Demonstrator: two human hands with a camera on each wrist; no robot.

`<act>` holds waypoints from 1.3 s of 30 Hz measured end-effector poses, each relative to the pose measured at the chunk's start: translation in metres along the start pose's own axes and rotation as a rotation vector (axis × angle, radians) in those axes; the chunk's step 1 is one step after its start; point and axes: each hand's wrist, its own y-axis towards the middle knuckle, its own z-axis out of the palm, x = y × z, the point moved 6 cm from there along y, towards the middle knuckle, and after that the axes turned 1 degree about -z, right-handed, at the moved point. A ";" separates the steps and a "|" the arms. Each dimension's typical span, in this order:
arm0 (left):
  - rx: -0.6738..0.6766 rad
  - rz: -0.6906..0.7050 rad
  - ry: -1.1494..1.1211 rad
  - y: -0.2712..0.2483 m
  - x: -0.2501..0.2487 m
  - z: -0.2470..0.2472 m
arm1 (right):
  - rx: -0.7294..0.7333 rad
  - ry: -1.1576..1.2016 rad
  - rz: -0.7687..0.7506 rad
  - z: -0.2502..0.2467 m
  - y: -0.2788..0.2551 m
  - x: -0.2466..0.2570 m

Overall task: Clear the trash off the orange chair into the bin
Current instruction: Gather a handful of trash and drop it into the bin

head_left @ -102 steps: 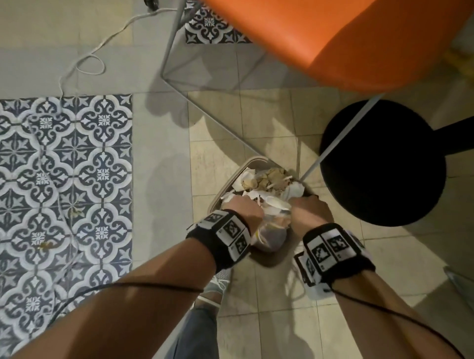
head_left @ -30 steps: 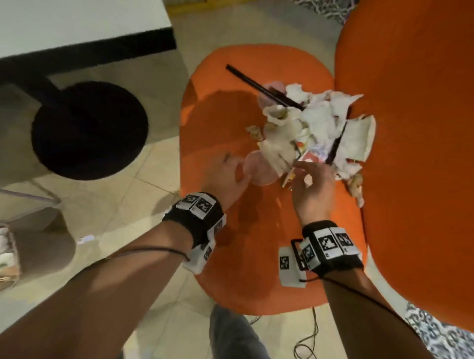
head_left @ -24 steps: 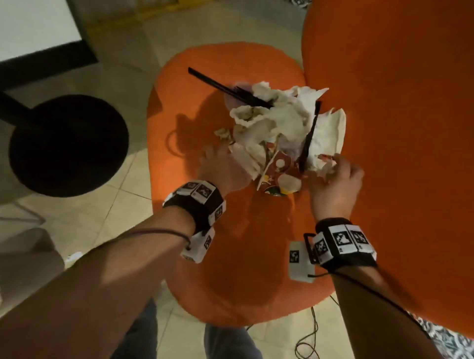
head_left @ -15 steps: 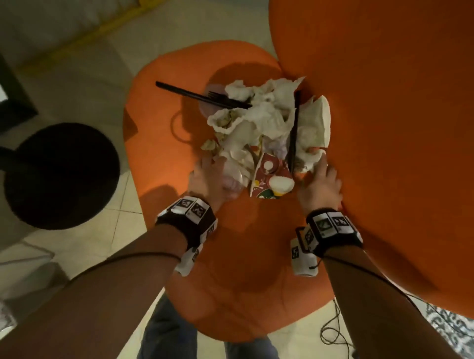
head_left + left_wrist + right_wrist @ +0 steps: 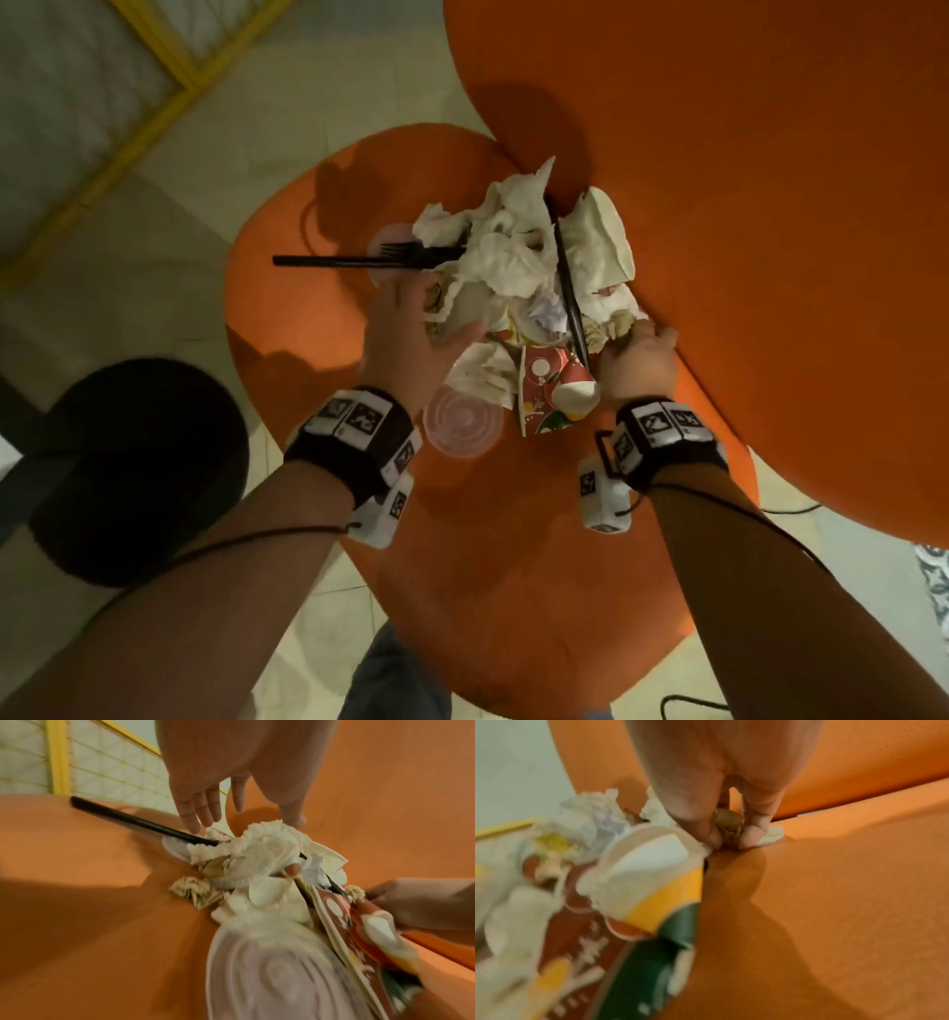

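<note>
Stool base (image 5: 138,470): black and round on the floor, at far left; we leave it alone.
Fork (image 5: 359,258): lies flat on the seat, handle pointing left, tines tucked under the napkins.
Left hand (image 5: 411,334): our fingers are straight and spread, pressed against the left flank of the pile; nothing is gripped.
Clear lid (image 5: 462,424): flat on the seat just beside our left wrist, at the near edge of the pile.
Trash pile (image 5: 518,257): crumpled napkins, a black stick and a printed paper cup (image 5: 552,388), all on the orange chair (image 5: 513,565) against the backrest.
Right hand (image 5: 639,360): fingers curled, pinching a brownish scrap (image 5: 729,823) at the right edge of the pile.
Bin: not in view.
How we do it well: we judge this a two-handed scoop. We should slide the left fingers under the napkins, squeeze inward from both sides and trap the fork, stick and lid, or they may slip out when we lift.
</note>
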 end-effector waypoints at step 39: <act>0.315 0.120 0.598 0.067 0.038 -0.014 | 0.172 0.181 -0.097 0.020 -0.019 0.061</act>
